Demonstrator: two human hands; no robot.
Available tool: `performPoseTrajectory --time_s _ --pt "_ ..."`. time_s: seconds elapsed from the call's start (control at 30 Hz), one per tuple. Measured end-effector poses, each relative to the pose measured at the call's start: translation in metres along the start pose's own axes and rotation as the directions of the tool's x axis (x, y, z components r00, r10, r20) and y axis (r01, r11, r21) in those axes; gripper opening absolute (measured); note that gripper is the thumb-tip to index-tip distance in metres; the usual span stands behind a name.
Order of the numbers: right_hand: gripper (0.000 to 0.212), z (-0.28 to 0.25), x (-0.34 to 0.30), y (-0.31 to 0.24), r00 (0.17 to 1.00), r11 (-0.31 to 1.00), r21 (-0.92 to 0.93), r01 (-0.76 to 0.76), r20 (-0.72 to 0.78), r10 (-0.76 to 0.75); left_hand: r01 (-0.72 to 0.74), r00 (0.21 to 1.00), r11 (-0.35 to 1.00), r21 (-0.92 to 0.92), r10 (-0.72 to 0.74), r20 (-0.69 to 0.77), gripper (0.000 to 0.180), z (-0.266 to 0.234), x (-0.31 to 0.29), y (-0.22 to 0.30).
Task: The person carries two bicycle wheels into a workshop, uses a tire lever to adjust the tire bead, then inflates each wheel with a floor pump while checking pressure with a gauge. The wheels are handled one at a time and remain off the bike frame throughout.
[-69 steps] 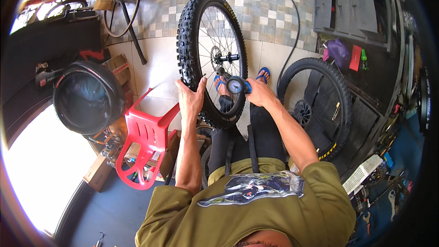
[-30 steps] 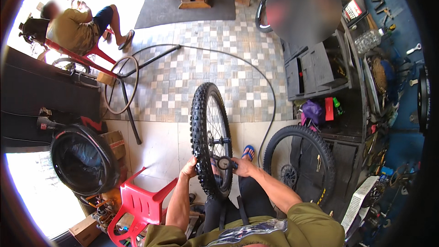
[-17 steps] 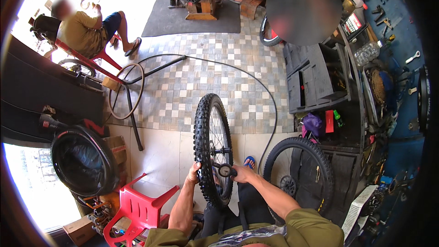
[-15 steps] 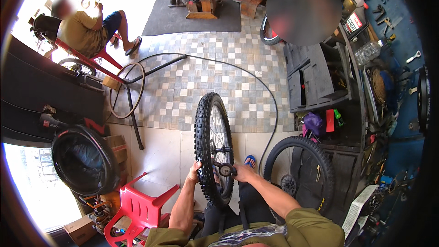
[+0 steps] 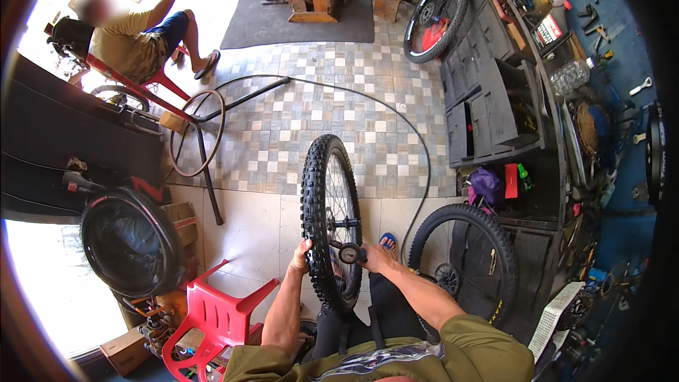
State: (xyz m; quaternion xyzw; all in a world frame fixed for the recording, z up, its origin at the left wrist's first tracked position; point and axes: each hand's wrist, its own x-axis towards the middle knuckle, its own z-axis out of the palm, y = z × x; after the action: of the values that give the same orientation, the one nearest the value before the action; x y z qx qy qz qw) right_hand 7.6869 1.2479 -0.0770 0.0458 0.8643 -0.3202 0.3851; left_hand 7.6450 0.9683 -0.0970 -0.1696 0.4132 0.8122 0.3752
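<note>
A bicycle wheel (image 5: 311, 201) with a black knobby tire stands upright in front of me, its lower edge between my thighs. My left hand (image 5: 300, 256) is closed on the tire's left side, thumb over the tread. In my right hand (image 5: 377, 258), fingers wrapped round it, is a tire pressure gauge (image 5: 349, 253) with a round dark dial. The gauge sits by the spokes at the rim's near side. Whether its end is on the valve cannot be made out. A black hose (image 5: 424, 159) curves over the floor and passes from sight behind my right forearm.
Another wheel (image 5: 506, 269) leans at my right by the dark cabinet (image 5: 488, 117), which has open drawers. To my left are a red plastic chair (image 5: 219, 311) and a bagged tire (image 5: 88, 240). A metal stand (image 5: 201, 163) lies ahead left. A seated person (image 5: 131, 42) is beyond it.
My view and the wheel have shifted slightly; both hands keep their hold. The seated person at left has raised an arm. A wheel at far right, covered before by a dark blurred patch, now shows.
</note>
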Motion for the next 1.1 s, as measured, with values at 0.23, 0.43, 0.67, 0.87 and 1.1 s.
performPoseTrajectory --time_s 0.23,0.43,0.67,0.87,1.1 --pt "0.043 -0.003 -0.001 -0.006 0.997 0.999 -0.012 -0.043 0.065 0.043 0.011 0.999 1.000 0.025 -0.012 0.048 0.100 -0.004 -0.005 0.002" --pt "0.044 0.001 -0.002 -0.004 0.997 0.999 -0.024 -0.044 0.059 0.045 0.020 0.998 0.999 0.033 -0.022 0.054 0.099 -0.006 -0.003 -0.002" --pt "0.040 0.004 -0.004 0.003 0.999 0.996 -0.082 -0.032 0.033 0.035 0.005 1.000 0.999 0.033 -0.004 -0.022 0.073 0.002 -0.001 -0.006" --pt "0.036 0.004 -0.009 0.002 0.999 0.987 -0.162 -0.001 -0.034 -0.005 -0.008 1.000 1.000 0.006 0.008 -0.028 0.067 0.003 -0.002 -0.013" --pt "0.038 0.004 -0.009 0.005 1.000 0.985 -0.172 -0.028 -0.007 0.028 0.000 1.000 1.000 -0.007 0.000 -0.004 0.058 -0.006 0.004 -0.023"
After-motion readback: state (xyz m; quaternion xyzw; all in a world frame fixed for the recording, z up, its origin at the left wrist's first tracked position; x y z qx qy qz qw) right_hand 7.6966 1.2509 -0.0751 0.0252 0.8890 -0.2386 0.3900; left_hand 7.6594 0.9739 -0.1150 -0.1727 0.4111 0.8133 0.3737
